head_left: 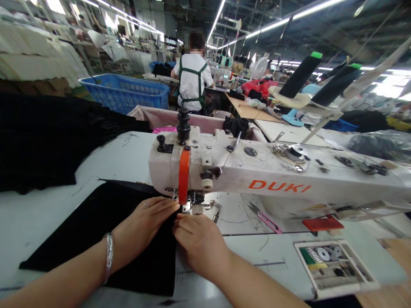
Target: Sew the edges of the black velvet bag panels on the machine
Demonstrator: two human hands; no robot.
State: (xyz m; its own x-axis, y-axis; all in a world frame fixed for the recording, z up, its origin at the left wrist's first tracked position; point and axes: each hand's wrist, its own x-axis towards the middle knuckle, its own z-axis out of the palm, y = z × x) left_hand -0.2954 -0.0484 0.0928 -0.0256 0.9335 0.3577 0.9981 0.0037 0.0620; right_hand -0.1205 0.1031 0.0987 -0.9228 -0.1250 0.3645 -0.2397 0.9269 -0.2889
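A white sewing machine [276, 173] marked DUKI stands across the table, its presser foot [196, 208] at the centre. A piece of black fabric [96, 222] lies flat on the table under the foot. My left hand [144, 226], with a silver bracelet on the wrist, lies flat on the fabric, fingers stretched toward the foot. My right hand [197, 239] rests just right of it, fingers curled down and pressed on the fabric's edge in front of the foot.
A heap of black fabric [48, 137] lies at the left. Pink snips [266, 219], a red piece [323, 223] and a small parts tray [334, 267] sit to the right. A blue basket [125, 92] and a person in a white shirt [192, 79] are behind.
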